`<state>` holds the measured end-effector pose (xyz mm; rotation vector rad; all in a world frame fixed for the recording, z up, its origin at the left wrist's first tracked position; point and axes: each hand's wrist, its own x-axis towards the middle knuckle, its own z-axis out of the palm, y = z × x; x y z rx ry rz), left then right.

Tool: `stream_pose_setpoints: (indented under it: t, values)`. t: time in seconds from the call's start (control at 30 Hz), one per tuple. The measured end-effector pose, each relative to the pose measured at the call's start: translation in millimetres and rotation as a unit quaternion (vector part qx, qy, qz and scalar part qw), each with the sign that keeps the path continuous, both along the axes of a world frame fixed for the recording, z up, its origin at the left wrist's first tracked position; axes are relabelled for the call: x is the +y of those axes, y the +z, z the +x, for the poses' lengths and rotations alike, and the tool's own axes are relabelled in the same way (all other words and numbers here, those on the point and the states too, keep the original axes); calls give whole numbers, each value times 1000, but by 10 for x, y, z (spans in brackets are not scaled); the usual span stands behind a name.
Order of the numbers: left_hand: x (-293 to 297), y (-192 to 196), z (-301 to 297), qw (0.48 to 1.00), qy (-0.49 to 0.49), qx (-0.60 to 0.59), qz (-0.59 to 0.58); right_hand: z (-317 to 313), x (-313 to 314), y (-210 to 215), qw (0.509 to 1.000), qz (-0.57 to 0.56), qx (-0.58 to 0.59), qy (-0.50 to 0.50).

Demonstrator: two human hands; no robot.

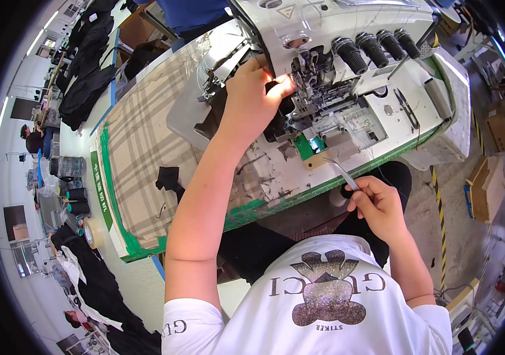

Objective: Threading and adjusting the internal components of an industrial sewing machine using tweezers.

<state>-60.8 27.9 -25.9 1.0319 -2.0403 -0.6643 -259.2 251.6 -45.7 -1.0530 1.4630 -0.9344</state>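
Observation:
An overlock sewing machine [335, 26] with several black tension knobs stands over the far right of the table, its lower works exposed. My left hand [252, 97] reaches in beside the needle area, lit by the machine's lamp. Its thumb and fingers are pinched together; what lies between them is hidden, though black fabric [210, 123] shows just below the hand. In my right hand [378, 204] is a pair of metal tweezers [342, 171], tips pointing up and left toward the machine's front plate. The tweezers are apart from the left hand.
Plaid cloth covers the table's left part [146, 160], edged with green tape; a black fabric scrap [168, 177] lies there. Another pair of tweezers [407, 107] rests on the machine bed. Tape [92, 232] and thread spools [77, 201] sit left. A cardboard box [486, 188] stands right.

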Motion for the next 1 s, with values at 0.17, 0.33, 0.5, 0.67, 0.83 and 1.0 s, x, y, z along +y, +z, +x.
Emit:
stream_pose_setpoints:
  t: [0.17, 0.33, 0.5, 0.67, 0.83, 1.0]
  values:
    - [3, 9, -51, 992, 26, -114, -49, -29, 8, 23, 1000, 1, -13, -10]
    - [-61, -62, 72, 991, 45, -77, -99, 267, -240, 224, 978, 65, -197, -21]
    - [-38, -71, 63, 989, 47, -90, -112, 614, -582, 174, 970, 18, -235, -52]
    - [-67, -65, 120, 980, 45, -102, -162, 841, -805, 221, 945, 3, -313, -98]
    - [-65, -31, 145, 984, 47, -91, -147, 1016, -936, 299, 927, 22, -344, -151]
    - [-73, 67, 169, 989, 29, -116, -91, 1198, -1063, 258, 918, 44, -373, -130]
